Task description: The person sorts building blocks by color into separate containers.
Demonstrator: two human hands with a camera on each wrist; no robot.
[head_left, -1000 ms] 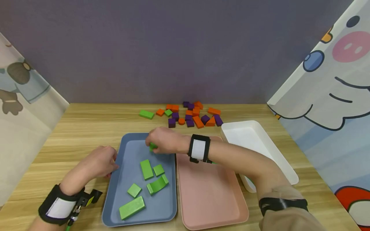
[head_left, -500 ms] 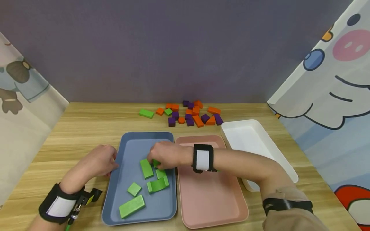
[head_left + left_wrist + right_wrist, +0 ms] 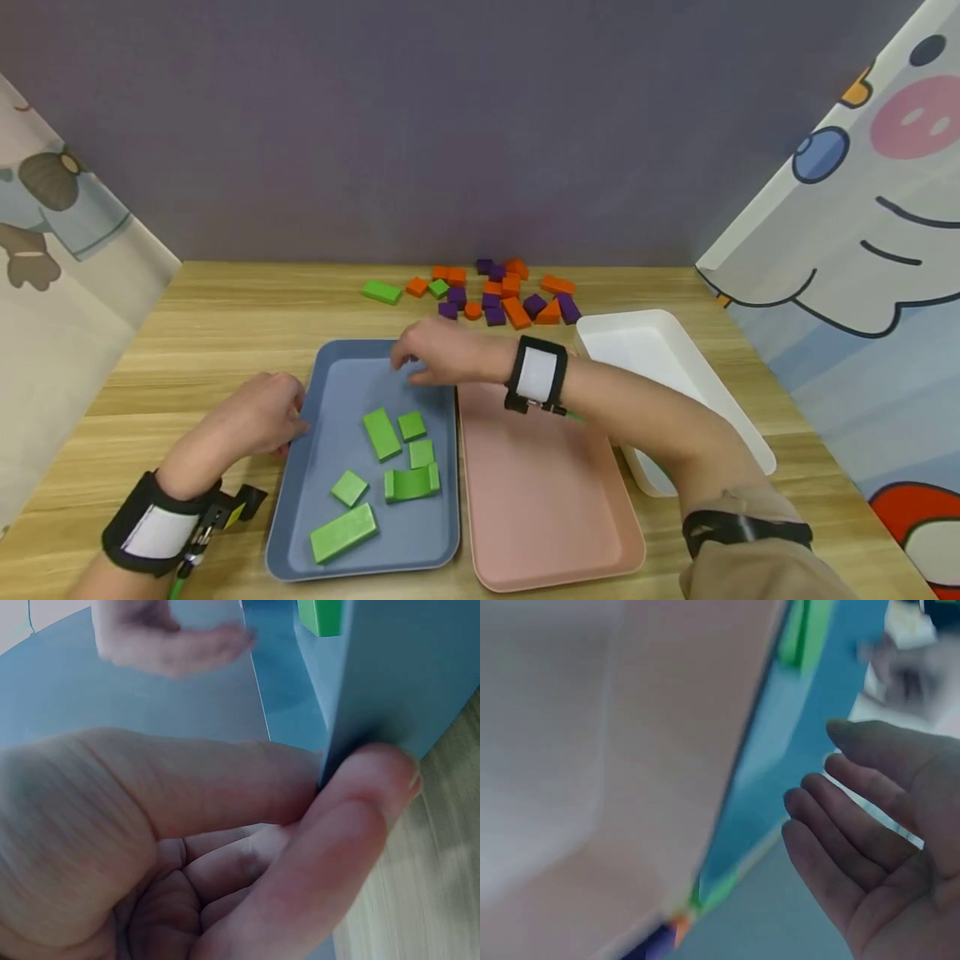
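A blue tray (image 3: 341, 392) holds several green blocks, among them a long block (image 3: 344, 533), a flat rectangular block (image 3: 382, 434), a curved block (image 3: 412, 483) and small square ones. At its left side my left hand (image 3: 266, 414) pinches the tray wall. The left wrist view shows the thumb and fingers (image 3: 352, 832) on either side of that wall. My right hand (image 3: 450, 354) hovers over the far right corner of the blue tray, fingers loosely bent and parted. Nothing lies between its fingertips in the right wrist view.
Right of the blue tray is a pink tray (image 3: 551, 500), then a white tray (image 3: 637, 350) partly hidden by the right forearm. Behind them lie several orange and purple blocks (image 3: 516, 313), with a green block (image 3: 382, 292) and a small green cube (image 3: 438, 288). A grey wall backs the table.
My right hand has set a small green block down among the others, released it and moved back toward the tray's far edge. The curved block has turned slightly. My left hand keeps its place.
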